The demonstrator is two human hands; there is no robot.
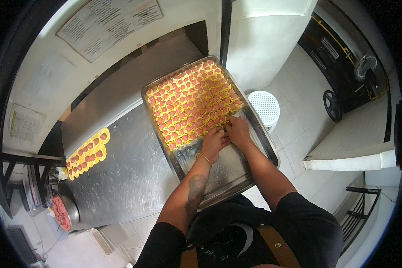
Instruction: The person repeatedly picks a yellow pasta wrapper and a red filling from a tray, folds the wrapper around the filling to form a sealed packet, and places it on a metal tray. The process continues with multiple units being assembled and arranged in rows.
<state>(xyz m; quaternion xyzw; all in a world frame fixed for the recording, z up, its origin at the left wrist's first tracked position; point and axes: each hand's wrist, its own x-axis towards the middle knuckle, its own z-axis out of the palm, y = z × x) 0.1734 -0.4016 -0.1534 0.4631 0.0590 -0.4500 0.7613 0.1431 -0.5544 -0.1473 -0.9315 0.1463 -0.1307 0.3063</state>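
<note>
A large metal tray (223, 181) holds close rows of open-topped dumplings (187, 102) with yellow wrappers and pink meat filling. They cover its far part; the near part is bare metal. My left hand (213, 145) is at the near edge of the rows, fingers closed round what looks like a dumpling, mostly hidden by them. Beside it, touching it, my right hand (238, 131) has its fingers bent in against the last row. What its fingertips pinch, if anything, is hidden.
Left on the steel table (125, 178), overlapping yellow wrappers (88, 154) carry balls of pink meat in two rows. A metal bowl of ground meat (61, 212) stands at the table's left end. A white stool (264, 107) is beyond the tray's right side. Papers hang on the wall.
</note>
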